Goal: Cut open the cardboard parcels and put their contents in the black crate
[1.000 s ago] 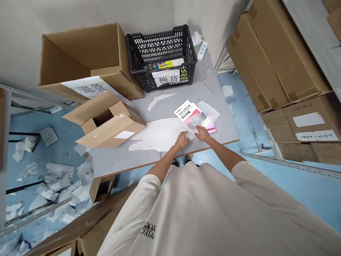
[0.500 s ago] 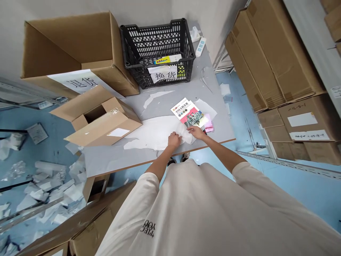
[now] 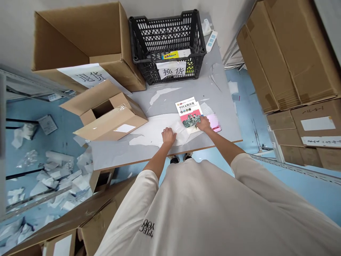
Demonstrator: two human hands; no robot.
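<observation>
- Left hand (image 3: 168,136) lies palm down on a white wrapping sheet (image 3: 147,134), fingers loosely spread, pressing without pinching.
- Right hand (image 3: 204,124) rests at the lower right corner of a paperback book (image 3: 188,113), fingers bunched; whether they pinch the cover cannot be told.
- Book lies flat on the sheet's edge, red and white cover printed with Chinese title and photo. It looks light, fairly stiff and slippery, best held by its long edges.
- Sheet looks thin, soft and easily creased, so it needs a gentle hold.
- Blurred pink item (image 3: 215,123) sticks out beside the book on a grey table (image 3: 198,85).
- Small cardboard box (image 3: 112,129) sits left; black plastic crate (image 3: 141,60) stands farthest.
</observation>
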